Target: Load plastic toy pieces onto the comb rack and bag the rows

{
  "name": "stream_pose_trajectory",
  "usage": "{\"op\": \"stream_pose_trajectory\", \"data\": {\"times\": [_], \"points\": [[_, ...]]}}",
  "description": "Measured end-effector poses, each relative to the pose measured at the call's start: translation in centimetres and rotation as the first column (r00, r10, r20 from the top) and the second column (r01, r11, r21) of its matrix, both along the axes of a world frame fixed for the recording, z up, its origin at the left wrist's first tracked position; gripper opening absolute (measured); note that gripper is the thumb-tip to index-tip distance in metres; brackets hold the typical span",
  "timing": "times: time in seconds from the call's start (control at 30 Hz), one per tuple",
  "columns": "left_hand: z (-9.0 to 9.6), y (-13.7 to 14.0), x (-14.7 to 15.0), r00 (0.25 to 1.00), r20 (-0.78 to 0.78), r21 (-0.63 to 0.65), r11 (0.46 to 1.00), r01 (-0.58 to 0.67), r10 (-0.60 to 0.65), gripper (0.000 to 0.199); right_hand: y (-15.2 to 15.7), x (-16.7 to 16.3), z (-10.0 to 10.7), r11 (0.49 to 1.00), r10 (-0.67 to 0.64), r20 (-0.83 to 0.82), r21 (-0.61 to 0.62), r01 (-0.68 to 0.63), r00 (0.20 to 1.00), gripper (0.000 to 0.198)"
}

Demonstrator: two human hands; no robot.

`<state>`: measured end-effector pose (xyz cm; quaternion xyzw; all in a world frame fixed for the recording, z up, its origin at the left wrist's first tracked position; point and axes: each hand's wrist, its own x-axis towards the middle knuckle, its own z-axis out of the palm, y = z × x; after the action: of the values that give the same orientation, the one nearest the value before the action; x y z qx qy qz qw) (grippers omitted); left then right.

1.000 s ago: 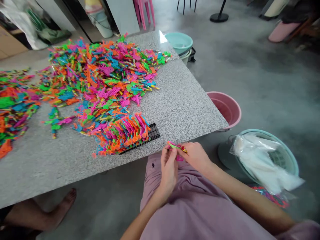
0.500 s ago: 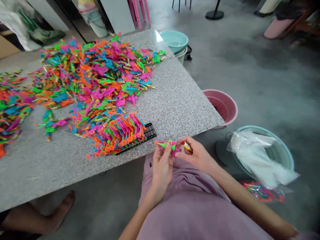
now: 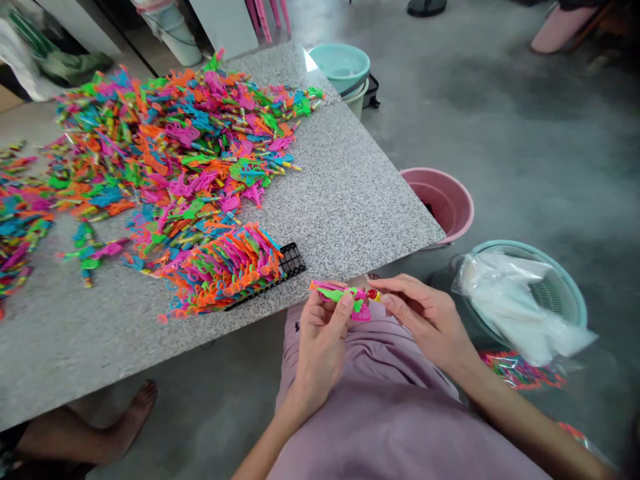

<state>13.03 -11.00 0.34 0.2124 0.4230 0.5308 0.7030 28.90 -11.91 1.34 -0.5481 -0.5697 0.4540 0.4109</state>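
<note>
My left hand (image 3: 325,333) pinches a small pink and green plastic toy (image 3: 340,293) over my lap, just past the table's front edge. My right hand (image 3: 425,313) has a short yellow tube with a red end (image 3: 374,295) between thumb and fingers. The tube's red end meets or nearly meets the toy's right side; whether it is seated I cannot tell. Left of my hands, a black mesh basket (image 3: 294,260) holds a packed row of similar bright toys (image 3: 235,267) with orange round tips.
A large pile of coloured plastic toys (image 3: 185,140) spreads over the speckled grey table (image 3: 350,200). Beside its right edge stand a pink bucket (image 3: 460,207), a teal basin (image 3: 345,63) and a basket (image 3: 575,293) with plastic bags (image 3: 505,293). Another person's foot (image 3: 137,410) shows below the table.
My right hand has turned the yellow tube so that its red end points at the toy, and its fingers have stretched out. The view has shifted slightly.
</note>
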Motion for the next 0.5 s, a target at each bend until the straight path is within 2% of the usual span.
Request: {"op": "stream_pose_trajectory", "data": {"times": [0.1, 0.33, 0.4, 0.5], "points": [[0.1, -0.17, 0.05, 0.999, -0.039, 0.023, 1.0, 0.015, -0.014, 0.015, 0.04, 0.11, 0.06, 1.0, -0.024, 0.011, -0.009, 0.024, 1.0, 0.027], [-0.02, -0.59, -0.43, 0.983, -0.169, 0.078, 0.993, 0.086, -0.072, 0.013, 0.38, 0.66, 0.72, 1.0, 0.025, 0.032, -0.008, -0.025, 0.999, 0.024], [0.09, -0.65, -0.34, 0.985, -0.157, 0.08, 0.993, 0.084, -0.071, 0.012, 0.39, 0.8, 0.71, 0.998, 0.064, 0.062, 0.003, -0.064, 0.996, 0.024], [0.31, -0.58, 0.07, 0.996, -0.092, 0.061, 0.998, 0.016, -0.01, 0.016, 0.39, 0.64, 0.07, 0.992, 0.107, 0.099, 0.06, -0.113, 0.989, 0.025]]}}
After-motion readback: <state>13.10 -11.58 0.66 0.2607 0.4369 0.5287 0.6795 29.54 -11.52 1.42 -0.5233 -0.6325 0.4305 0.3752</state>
